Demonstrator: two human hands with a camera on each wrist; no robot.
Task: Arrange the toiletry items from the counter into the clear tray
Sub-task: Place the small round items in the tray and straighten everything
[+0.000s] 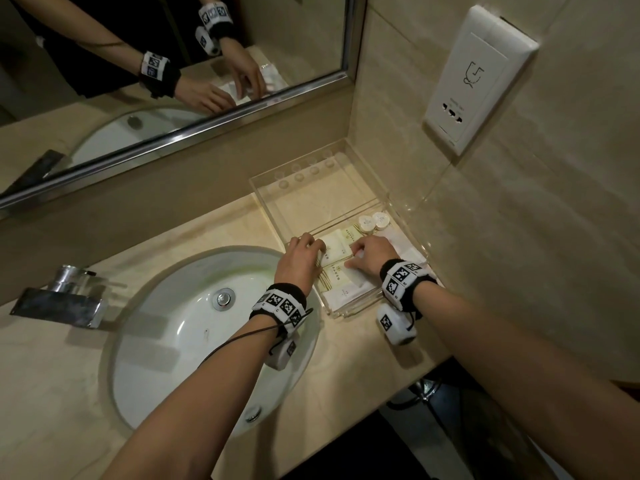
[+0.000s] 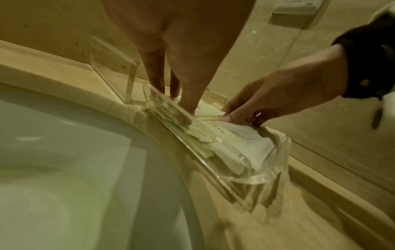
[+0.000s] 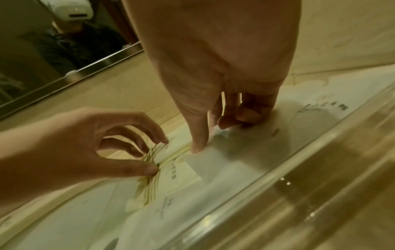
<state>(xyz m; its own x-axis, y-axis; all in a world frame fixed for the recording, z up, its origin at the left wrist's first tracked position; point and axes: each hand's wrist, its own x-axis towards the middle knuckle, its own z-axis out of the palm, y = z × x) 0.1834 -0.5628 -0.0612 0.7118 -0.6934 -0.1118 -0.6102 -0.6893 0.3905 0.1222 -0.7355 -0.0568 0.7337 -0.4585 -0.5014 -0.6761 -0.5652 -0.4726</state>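
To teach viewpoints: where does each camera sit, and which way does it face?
Head: on the head, facing down at clear tray and sink; both forearms, left hand, right hand show.
Left wrist: on that wrist, facing along its fingers to the packets.
Right wrist: likewise, along its own fingers to the packets.
Shared: both wrist views show both hands.

Counted on the tabletop [image 1: 363, 341]: one clear tray [image 1: 311, 202]. Inside it: two round white containers [image 1: 367, 223]; at least three cream packets [image 1: 337, 277]; at least two white packets [image 1: 344, 292]. Exact packet totals not countable under the hands. Two hands present: left hand [image 1: 298, 261], right hand [image 1: 372, 254]. One basin [image 1: 166, 341], one tap [image 1: 65, 299], one mirror [image 1: 138, 64], one wall socket plate [image 1: 478, 81].
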